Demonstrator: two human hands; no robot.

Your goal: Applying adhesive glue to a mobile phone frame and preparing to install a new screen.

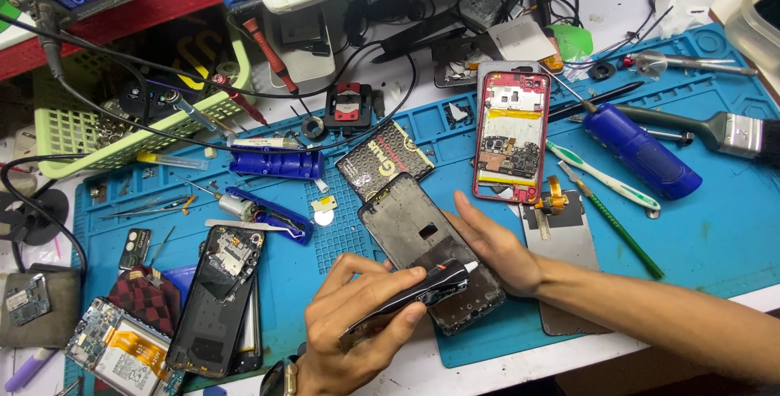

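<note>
My left hand (361, 315) grips a black pen-shaped tool (422, 289) with a white and red tip that points right, held over a dark phone frame (414, 225). That frame lies tilted on the blue work mat (715, 233). My right hand (496, 246) rests flat against the frame's right edge and steadies it. An opened red phone (512, 132) with its board and yellow-edged battery showing lies further back, apart from both hands.
A blue-handled screwdriver (638, 148), a paintbrush (715, 132), a toothbrush (605, 177) and a green stick lie at the right. Opened phones (219, 294) and circuit boards crowd the left front. A green basket (122, 132) with cables and tools stands at the back left.
</note>
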